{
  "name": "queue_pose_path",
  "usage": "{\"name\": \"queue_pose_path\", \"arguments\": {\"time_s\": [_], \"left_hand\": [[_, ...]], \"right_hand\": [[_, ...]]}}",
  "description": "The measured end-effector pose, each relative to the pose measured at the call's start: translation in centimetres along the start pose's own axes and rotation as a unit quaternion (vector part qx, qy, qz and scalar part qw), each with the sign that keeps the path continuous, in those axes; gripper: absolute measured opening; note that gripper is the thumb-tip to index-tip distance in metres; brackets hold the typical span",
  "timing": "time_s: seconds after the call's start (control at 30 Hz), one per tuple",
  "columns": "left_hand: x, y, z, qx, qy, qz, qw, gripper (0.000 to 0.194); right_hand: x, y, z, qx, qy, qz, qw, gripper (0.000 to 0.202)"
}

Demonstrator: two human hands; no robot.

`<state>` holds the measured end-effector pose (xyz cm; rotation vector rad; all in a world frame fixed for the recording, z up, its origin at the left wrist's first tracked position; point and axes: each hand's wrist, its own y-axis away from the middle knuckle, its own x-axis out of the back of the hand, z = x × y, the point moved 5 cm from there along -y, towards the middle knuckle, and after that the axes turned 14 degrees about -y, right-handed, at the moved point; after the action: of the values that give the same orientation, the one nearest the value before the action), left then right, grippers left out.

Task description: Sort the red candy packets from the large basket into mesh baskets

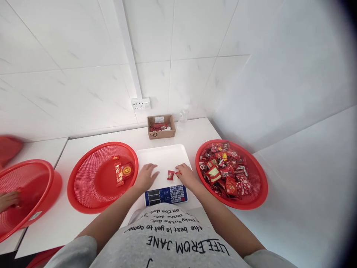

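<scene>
A white weighing scale [163, 158] with a blue keypad panel stands before me. On its tray lies a small red packet [170, 175], between my hands. My left hand [146, 176] is over the tray's left side, fingers apart and holding nothing. My right hand [186, 175] is at the tray's right side, its fingertips closed on another small red packet [179, 173], partly hidden by them. To the left is a red basket [92, 186] with a few red packets inside; to the right, a red basket [259, 190] holds a heap of red packets.
Behind the scale are a cardboard box [161, 134] with red packets and a clear bottle [183, 114] by the wall. At far left, another person's hand [9, 201] reaches into a red basket [44, 175]. A wall rises on the right.
</scene>
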<state>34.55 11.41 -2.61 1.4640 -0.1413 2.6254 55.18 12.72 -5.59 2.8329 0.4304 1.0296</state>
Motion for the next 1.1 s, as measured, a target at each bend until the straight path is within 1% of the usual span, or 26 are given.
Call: {"name": "queue_pose_path", "arguments": {"time_s": [0.1, 0.17, 0.27, 0.37, 0.43, 0.5, 0.6, 0.73, 0.77, 0.8, 0.87, 0.9, 0.93, 0.97, 1.03, 1.07, 1.1], "left_hand": [[-2.9, -1.0, 3.3, -0.042, 0.041, -0.063, 0.996, 0.037], [-4.1, -1.7, 4.5, -0.043, 0.057, -0.1, 0.992, 0.034], [-4.8, -2.6, 4.9, -0.025, 0.087, -0.127, 0.988, 0.019], [-4.4, -3.1, 4.0, 0.008, 0.109, -0.12, 0.987, 0.01], [-3.5, -3.1, 2.7, 0.047, 0.13, -0.101, 0.985, 0.013], [-1.9, -2.8, 1.0, 0.092, 0.151, -0.071, 0.982, 0.021], [1.5, -1.8, -2.1, 0.153, 0.172, -0.007, 0.973, 0.026], [6.4, 0.5, -7.3, 0.254, 0.169, 0.116, 0.945, 0.023], [7.3, 1.0, -8.5, 0.281, 0.157, 0.132, 0.937, 0.024], [7.9, 1.5, -9.6, 0.305, 0.138, 0.137, 0.932, 0.025], [8.5, 2.2, -10.9, 0.332, 0.081, 0.134, 0.93, 0.033], [8.5, 2.3, -11.0, 0.333, 0.045, 0.133, 0.932, 0.037], [8.3, 2.3, -10.6, 0.322, 0.011, 0.134, 0.937, 0.041], [8.0, 2.1, -9.8, 0.298, -0.016, 0.135, 0.945, 0.043], [6.6, 1.5, -7.1, 0.229, -0.025, 0.123, 0.965, 0.04], [5.6, 1.2, -5.3, 0.19, -0.003, 0.102, 0.976, 0.037], [4.5, 0.9, -3.5, 0.154, 0.034, 0.067, 0.985, 0.035]], "right_hand": [[-0.1, -0.2, 0.0, -0.014, -0.043, 0.015, 0.999, 0.033], [0.0, -0.2, 0.1, -0.02, -0.064, 0.025, 0.997, 0.035], [0.2, -0.2, 0.5, -0.027, -0.096, 0.035, 0.994, 0.037], [0.4, 0.0, 1.3, -0.041, -0.129, 0.046, 0.99, 0.036], [0.5, 0.1, 1.7, -0.048, -0.149, 0.049, 0.987, 0.035], [0.6, 0.2, 1.9, -0.051, -0.161, 0.049, 0.984, 0.033], [0.6, 0.3, 1.7, -0.06, -0.171, 0.043, 0.983, 0.028], [0.4, 0.2, 1.2, -0.067, -0.201, 0.037, 0.977, 0.024], [0.4, 0.1, 1.0, -0.066, -0.212, 0.038, 0.974, 0.024], [0.3, 0.0, 0.9, -0.065, -0.224, 0.04, 0.971, 0.023], [0.3, -0.2, 0.6, -0.07, -0.259, 0.043, 0.962, 0.022], [0.2, -0.3, 0.5, -0.075, -0.283, 0.043, 0.955, 0.022], [0.2, -0.4, 0.3, -0.081, -0.31, 0.043, 0.946, 0.022], [0.1, -0.4, 0.0, -0.083, -0.339, 0.043, 0.936, 0.021], [-0.1, -0.5, -1.0, -0.08, -0.394, 0.04, 0.915, 0.022], [-0.2, -0.4, -1.6, -0.075, -0.418, 0.037, 0.905, 0.024], [-0.3, -0.3, -2.3, -0.069, -0.436, 0.032, 0.897, 0.026]]}}
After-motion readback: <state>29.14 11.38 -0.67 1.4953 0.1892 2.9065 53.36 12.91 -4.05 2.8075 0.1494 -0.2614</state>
